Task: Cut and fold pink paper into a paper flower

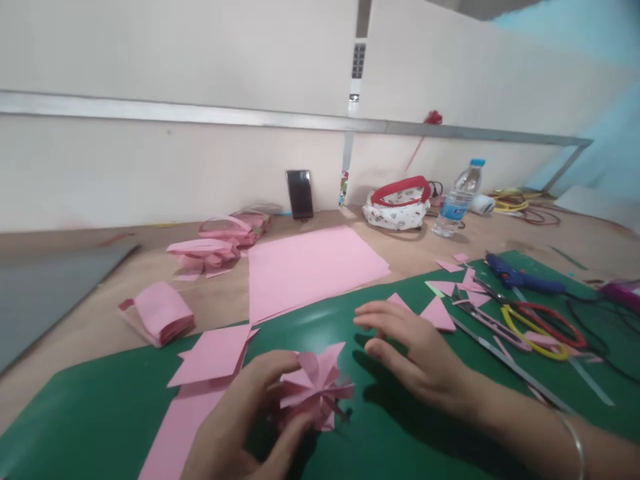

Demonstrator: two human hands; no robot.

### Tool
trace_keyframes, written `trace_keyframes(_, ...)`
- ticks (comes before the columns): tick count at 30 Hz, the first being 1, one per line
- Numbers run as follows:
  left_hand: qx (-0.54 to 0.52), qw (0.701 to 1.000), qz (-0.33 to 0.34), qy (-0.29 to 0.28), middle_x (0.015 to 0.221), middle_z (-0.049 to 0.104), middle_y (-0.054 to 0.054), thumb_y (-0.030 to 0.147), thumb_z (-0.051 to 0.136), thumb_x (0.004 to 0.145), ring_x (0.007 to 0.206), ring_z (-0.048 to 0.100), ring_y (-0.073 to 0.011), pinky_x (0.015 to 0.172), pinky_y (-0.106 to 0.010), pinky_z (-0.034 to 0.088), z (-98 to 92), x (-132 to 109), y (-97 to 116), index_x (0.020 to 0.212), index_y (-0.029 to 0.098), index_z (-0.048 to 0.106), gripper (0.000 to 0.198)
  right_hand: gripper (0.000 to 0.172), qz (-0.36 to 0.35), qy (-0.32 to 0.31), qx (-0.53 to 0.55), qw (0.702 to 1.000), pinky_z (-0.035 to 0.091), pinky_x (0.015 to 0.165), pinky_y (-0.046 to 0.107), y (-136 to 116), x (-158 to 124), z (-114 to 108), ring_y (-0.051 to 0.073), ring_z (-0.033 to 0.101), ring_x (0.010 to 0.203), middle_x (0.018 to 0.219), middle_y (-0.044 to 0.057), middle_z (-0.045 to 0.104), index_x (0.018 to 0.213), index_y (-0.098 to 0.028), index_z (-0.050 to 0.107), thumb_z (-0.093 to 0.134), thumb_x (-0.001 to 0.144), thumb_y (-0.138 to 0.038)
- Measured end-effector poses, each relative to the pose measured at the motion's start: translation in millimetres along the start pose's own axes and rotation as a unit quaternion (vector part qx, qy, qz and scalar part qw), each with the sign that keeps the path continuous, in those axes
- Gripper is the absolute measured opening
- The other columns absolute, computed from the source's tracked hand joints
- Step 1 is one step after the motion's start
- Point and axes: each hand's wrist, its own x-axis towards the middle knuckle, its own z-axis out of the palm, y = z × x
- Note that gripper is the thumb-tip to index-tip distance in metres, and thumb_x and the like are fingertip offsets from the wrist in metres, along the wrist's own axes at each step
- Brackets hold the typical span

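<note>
A pink paper flower [319,387] with pointed petals is held in my left hand [250,413], between the thumb and the fingers, above the green mat [120,393]. To the right of the flower, my right hand [415,353] is raised over the mat with its fingers apart and nothing in it. Folded pink paper pieces [213,357] lie left of my left hand. Behind both hands is a stack of pink sheets [310,267]. Pink paper scraps [437,313] lie just beyond my right hand.
Scissors [550,323], a utility knife [493,320], a metal ruler [510,363] and a blue glue gun [523,277] lie at the right. Along the back stand a phone [300,195], a white and red pouch [397,210] and a bottle [457,200]. Pink paper bundles [160,312] sit left.
</note>
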Motion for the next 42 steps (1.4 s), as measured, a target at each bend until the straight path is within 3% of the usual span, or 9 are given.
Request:
trace_keyframes(3, 0.084, 0.994, 0.065, 0.017, 0.115, 0.064, -0.003, 0.030, 0.063, 0.081, 0.104, 0.062, -0.0244, 0.084, -0.033, 0.054, -3.0, 8.4, -4.0, 0.108, 0.034, 0.057, 0.028, 0.022, 0.059, 0.000, 0.076, 0.995, 0.050, 0.091, 0.034, 8.5, -6.7, 14.3, 0.020, 0.060, 0.106, 0.113, 0.010, 0.064, 0.109, -0.018, 0.063, 0.047, 0.096, -0.026)
trace_keyframes(9, 0.089, 0.988, 0.125, 0.007, 0.101, 0.065, -0.001, 0.022, 0.062, 0.082, 0.092, 0.064, -0.0176, 0.075, -0.023, 0.053, -8.9, 23.5, -0.3, 0.101, 0.029, 0.059, 0.020, 0.023, 0.068, -0.004, 0.102, 0.992, 0.048, 0.090, 0.035, 6.8, -9.5, 14.4, 0.020, 0.056, 0.106, 0.117, 0.010, 0.058, 0.113, -0.021, 0.062, 0.047, 0.096, -0.024)
trace_keyframes(12, 0.056, 0.995, 0.079, -0.030, 0.093, 0.065, 0.000, 0.020, 0.060, 0.084, 0.083, 0.064, -0.0152, 0.067, -0.022, 0.052, -7.9, 22.3, 3.4, 0.086, 0.027, 0.063, 0.007, 0.029, 0.074, -0.033, 0.136, 0.987, 0.050, 0.082, 0.033, 3.2, -7.0, 12.6, 0.019, 0.058, 0.097, 0.118, 0.010, 0.055, 0.120, -0.020, 0.057, 0.053, 0.093, -0.028)
trace_keyframes(17, -0.001, 0.995, 0.017, -0.100, 0.074, 0.065, 0.003, 0.025, 0.058, 0.086, 0.065, 0.061, -0.0150, 0.059, -0.025, 0.047, -7.0, 15.3, 13.2, 0.071, 0.025, 0.060, 0.015, 0.058, 0.112, -0.074, 0.187, 0.973, 0.049, 0.081, 0.036, -4.4, -1.1, 3.5, 0.022, 0.055, 0.100, 0.119, 0.012, 0.055, 0.130, -0.017, 0.047, 0.068, 0.080, -0.038)
trace_keyframes(23, -0.080, 0.985, 0.003, -0.154, 0.086, 0.068, -0.002, 0.031, 0.059, 0.084, 0.088, 0.064, -0.0237, 0.073, -0.031, 0.050, -7.8, 11.7, 25.6, 0.071, 0.026, 0.059, 0.014, 0.072, 0.142, -0.137, 0.278, 0.940, 0.042, 0.096, 0.040, -24.6, -3.1, -1.6, 0.025, 0.053, 0.115, 0.128, 0.011, 0.057, 0.132, -0.019, 0.047, 0.078, 0.068, -0.033)
trace_keyframes(27, -0.084, 0.978, -0.059, -0.180, 0.069, 0.065, -0.001, 0.036, 0.057, 0.084, 0.072, 0.063, -0.0216, 0.064, -0.029, 0.049, -4.6, 6.7, 33.3, 0.066, 0.024, 0.058, 0.021, 0.048, 0.187, -0.151, 0.321, 0.916, 0.049, 0.077, 0.032, -37.1, -9.3, 7.2, 0.019, 0.063, 0.086, 0.097, 0.004, 0.067, 0.116, -0.017, 0.061, 0.075, 0.071, -0.025)
trace_keyframes(30, -0.097, 0.973, -0.101, -0.184, 0.078, 0.069, -0.002, 0.036, 0.058, 0.083, 0.075, 0.064, -0.0222, 0.066, -0.030, 0.050, -1.3, 2.4, 36.0, 0.080, 0.025, 0.063, 0.013, 0.024, 0.249, -0.149, 0.384, 0.877, 0.046, 0.058, 0.023, -43.4, -10.0, 12.1, 0.012, 0.057, 0.061, 0.069, -0.004, 0.061, 0.096, -0.016, 0.066, 0.066, 0.072, -0.013)
trace_keyframes(35, -0.206, 0.947, -0.165, -0.181, 0.103, 0.069, -0.006, 0.035, 0.062, 0.082, 0.087, 0.066, -0.0237, 0.068, -0.032, 0.052, 1.5, -1.4, 33.2, 0.102, 0.026, 0.058, 0.022, 0.026, 0.305, -0.094, 0.408, 0.855, 0.045, 0.062, 0.021, -48.2, -6.2, 11.9, 0.009, 0.056, 0.065, 0.073, -0.004, 0.062, 0.085, -0.016, 0.067, 0.060, 0.065, -0.001)
trace_keyframes(42, -0.309, 0.898, -0.259, -0.175, 0.085, 0.066, 0.000, 0.027, 0.070, 0.072, 0.076, 0.062, -0.0166, 0.066, -0.028, 0.050, 3.2, 5.9, 27.2, 0.110, 0.024, 0.048, 0.043, 0.032, 0.309, -0.112, 0.441, 0.835, 0.045, 0.059, 0.021, -47.0, -7.7, 14.6, 0.010, 0.059, 0.066, 0.078, -0.003, 0.064, 0.092, -0.016, 0.062, 0.059, 0.064, -0.001)
